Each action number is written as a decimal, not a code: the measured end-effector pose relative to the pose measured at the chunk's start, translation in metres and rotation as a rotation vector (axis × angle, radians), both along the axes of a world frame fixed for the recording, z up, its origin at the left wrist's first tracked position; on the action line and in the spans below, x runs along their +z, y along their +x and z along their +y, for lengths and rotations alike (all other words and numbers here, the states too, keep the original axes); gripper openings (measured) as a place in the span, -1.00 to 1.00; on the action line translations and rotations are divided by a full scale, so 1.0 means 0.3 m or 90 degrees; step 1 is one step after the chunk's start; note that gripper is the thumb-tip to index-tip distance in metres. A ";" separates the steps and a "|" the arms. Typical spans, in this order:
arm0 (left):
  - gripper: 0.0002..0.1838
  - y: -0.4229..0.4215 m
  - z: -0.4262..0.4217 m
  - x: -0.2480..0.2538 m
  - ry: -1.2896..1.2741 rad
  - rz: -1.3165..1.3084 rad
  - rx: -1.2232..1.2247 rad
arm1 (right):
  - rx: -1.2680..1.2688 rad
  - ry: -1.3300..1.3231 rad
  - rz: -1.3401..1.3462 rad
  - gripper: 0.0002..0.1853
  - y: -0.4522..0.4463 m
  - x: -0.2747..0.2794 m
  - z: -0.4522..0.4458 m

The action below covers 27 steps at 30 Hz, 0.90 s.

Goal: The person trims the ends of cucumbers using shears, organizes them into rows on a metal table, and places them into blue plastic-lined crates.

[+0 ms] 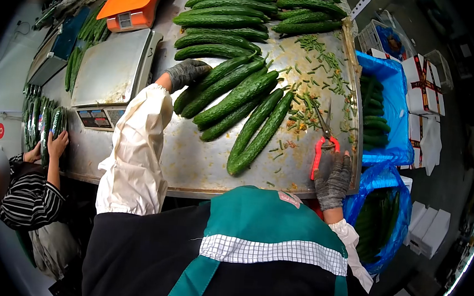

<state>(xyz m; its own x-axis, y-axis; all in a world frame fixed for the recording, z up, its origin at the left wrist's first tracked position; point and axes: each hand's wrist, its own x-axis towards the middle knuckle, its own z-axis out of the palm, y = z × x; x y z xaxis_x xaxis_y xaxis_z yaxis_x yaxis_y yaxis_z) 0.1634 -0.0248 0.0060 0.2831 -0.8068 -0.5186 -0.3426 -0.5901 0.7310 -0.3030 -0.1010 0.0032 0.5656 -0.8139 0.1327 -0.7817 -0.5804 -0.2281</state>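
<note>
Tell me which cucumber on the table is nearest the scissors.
The right-hand cucumber of the pair nearest the apron: its partner lies on its left, and the remaining cucumbers on the table sit farther from the scissors.

On our flat metal table [191, 158], we have long green cucumbers [240, 101] in the middle, a square silver metal scale [113, 63] to their left, an orange flat-topped scale [134, 1] behind that, and red-handled metal scissors [319, 146] at right (by our grey-gloved right hand [333, 180]). Past the right edge stands a blue plastic-lined box [398, 113].
</note>
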 end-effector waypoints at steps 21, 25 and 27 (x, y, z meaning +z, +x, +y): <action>-0.19 -0.070 -0.106 -0.022 0.084 -0.142 -0.084 | -0.159 0.143 0.127 -0.47 0.059 -0.041 -0.142; -0.18 -0.052 -0.107 -0.031 0.011 -0.075 -0.077 | 0.005 0.080 -0.072 -0.55 0.016 -0.021 -0.149; -0.22 -0.069 -0.118 -0.036 -0.028 -0.016 -0.058 | 0.002 0.159 -0.167 -0.50 0.027 -0.009 -0.149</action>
